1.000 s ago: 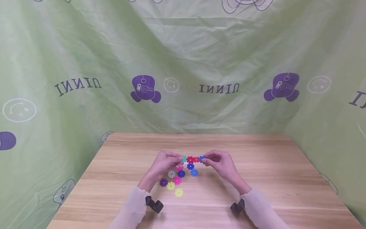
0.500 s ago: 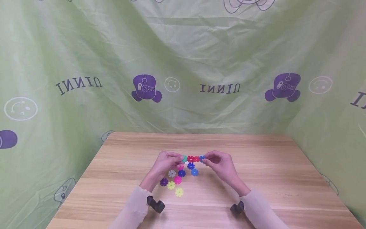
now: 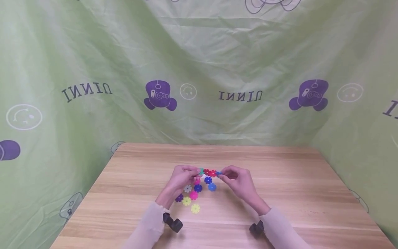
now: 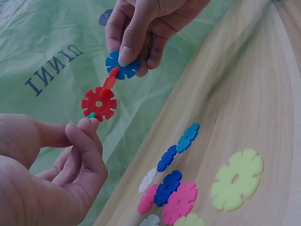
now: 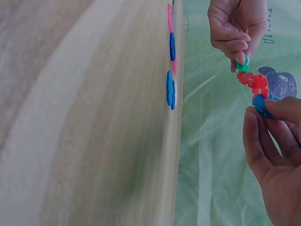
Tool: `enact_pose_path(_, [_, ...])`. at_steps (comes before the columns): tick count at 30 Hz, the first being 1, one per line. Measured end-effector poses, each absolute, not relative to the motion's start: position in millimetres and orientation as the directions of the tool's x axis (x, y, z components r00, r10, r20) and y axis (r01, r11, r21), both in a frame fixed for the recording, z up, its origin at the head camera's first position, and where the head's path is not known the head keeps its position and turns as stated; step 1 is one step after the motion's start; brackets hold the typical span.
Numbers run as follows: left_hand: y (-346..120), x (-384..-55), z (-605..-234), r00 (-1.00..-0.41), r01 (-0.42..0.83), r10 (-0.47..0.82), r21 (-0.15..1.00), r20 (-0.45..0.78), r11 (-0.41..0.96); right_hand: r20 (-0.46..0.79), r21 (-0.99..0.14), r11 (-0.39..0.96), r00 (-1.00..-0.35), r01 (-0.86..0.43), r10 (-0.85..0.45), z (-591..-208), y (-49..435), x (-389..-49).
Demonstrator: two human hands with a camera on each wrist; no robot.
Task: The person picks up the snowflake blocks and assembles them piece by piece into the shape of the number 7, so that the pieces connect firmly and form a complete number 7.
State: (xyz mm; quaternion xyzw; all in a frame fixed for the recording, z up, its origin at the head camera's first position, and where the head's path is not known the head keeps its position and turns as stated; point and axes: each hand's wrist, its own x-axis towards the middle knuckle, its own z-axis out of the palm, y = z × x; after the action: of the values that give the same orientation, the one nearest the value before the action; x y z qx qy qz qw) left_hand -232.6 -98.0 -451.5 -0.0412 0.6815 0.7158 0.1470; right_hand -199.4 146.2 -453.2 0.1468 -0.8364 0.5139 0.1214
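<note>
Between my hands, above the table, runs a short chain of notched plastic snowflake discs. My left hand (image 3: 183,178) pinches the green disc (image 5: 242,65) at one end, mostly covered by fingers in the left wrist view. Two linked red discs follow, one red disc (image 4: 99,104) face-on in that view and the other red disc (image 5: 260,85) set crosswise to it. At the far end a blue disc (image 4: 121,66) is pinched between the thumb and fingers of my right hand (image 3: 239,180), its thumb lying flat over the disc's face.
Several loose discs lie on the wooden table (image 3: 298,193) below my hands, among them a pale yellow disc (image 4: 237,180), a pink disc (image 4: 180,202), a dark blue disc (image 3: 198,188) and a light blue disc (image 3: 212,187). A green printed cloth (image 3: 199,52) hangs behind.
The chain has twisted slightly: the red disc nearer my left hand shows narrower, the other red disc rounder, and the blue disc thinner. Both hands keep their grip; the loose discs stay put.
</note>
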Motion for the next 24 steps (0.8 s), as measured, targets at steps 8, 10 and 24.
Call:
enact_pose_path(8, [-92.2, -232.2, -454.1, -0.950, -0.283, 0.144, 0.959, -0.276, -0.030, 0.380, -0.815, 0.424, -0.917, -0.395, -0.125, -452.5, 147.8, -199.5])
enact_pose_path(10, [-90.4, -231.7, -454.4, -0.950, -0.290, 0.132, 0.956, -0.282, -0.045, 0.387, -0.810, 0.424, -0.912, -0.406, -0.136, -451.6, 147.4, -199.0])
enact_pose_path(24, [-97.4, -235.9, -447.9, -0.968, -0.191, 0.142, 0.975, -0.206, 0.113, 0.377, -0.818, 0.428, -0.920, -0.384, -0.104, -454.0, 149.0, -202.5])
